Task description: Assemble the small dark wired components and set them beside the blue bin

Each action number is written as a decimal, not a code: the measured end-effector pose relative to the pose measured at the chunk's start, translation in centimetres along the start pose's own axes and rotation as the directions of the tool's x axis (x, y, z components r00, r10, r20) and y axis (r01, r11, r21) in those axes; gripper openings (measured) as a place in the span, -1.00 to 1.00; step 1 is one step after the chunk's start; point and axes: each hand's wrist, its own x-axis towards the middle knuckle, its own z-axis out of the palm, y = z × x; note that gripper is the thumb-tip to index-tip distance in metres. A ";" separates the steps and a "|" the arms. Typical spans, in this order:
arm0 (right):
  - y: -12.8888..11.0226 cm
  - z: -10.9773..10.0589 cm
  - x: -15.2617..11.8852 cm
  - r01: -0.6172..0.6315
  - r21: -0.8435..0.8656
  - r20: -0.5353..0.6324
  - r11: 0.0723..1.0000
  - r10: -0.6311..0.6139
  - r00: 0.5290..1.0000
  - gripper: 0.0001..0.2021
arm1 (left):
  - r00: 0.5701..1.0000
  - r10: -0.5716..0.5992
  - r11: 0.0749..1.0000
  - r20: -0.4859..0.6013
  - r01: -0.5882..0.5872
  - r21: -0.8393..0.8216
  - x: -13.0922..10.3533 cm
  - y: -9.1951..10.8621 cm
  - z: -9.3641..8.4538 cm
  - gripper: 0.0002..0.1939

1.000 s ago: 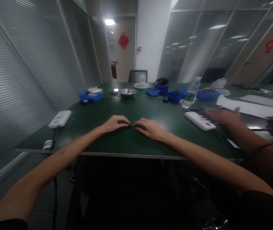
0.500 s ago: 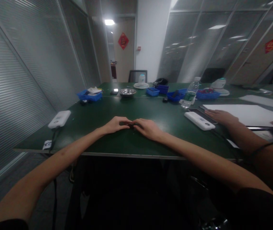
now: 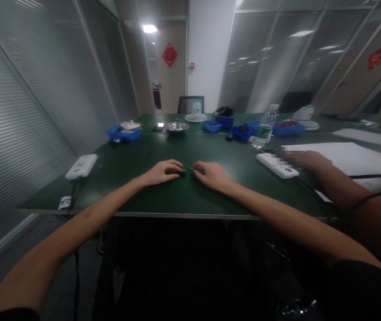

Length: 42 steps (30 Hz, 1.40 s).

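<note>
Over the green table [image 3: 163, 200], my left hand [image 3: 162, 172] is closed on a small black object [image 3: 179, 173] that lies between thumb and fingers. Just right of it, my right hand [image 3: 210, 174] pinches a thin, small piece [image 3: 190, 168] pointing towards the left hand. What this piece is cannot be made out. A narrow gap separates the two hands. Both forearms come in over the near table edge.
White power banks lie at left [image 3: 81, 166] and right [image 3: 277, 166]. Another person's hand [image 3: 305, 159] is beside the right one. Farther back are a metal bowl [image 3: 177, 128], blue trays [image 3: 123, 133], a plastic bottle [image 3: 264, 129] and white paper [image 3: 354, 158].
My hands have moved apart slightly, opening a gap between the fingertips; the black object stays with the left hand. The other person's hand has shifted left. The view has tilted a little.
</note>
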 end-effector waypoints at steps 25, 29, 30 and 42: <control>-0.3 -0.7 -0.3 -0.010 0.035 0.046 0.999 0.009 0.999 -0.68 | 0.697 -0.551 0.575 -0.459 0.715 0.397 -9.3 -13.4 -13.0 -0.59; -0.2 -0.6 -0.3 -0.004 0.018 0.033 1.000 0.003 0.999 -0.69 | 0.580 -0.598 0.482 -0.553 0.811 0.330 -10.8 -14.2 -13.9 -0.59; -0.2 -0.6 -0.3 -0.002 0.014 0.031 1.000 0.002 1.000 -0.69 | 0.554 -0.604 0.471 -0.572 0.828 0.304 -11.0 -14.3 -14.0 -0.59; -0.3 -0.9 -0.3 -0.010 0.018 0.062 1.000 0.009 0.998 -0.68 | 0.516 -0.691 0.437 -0.507 0.856 0.277 -11.7 -14.7 -15.2 -0.64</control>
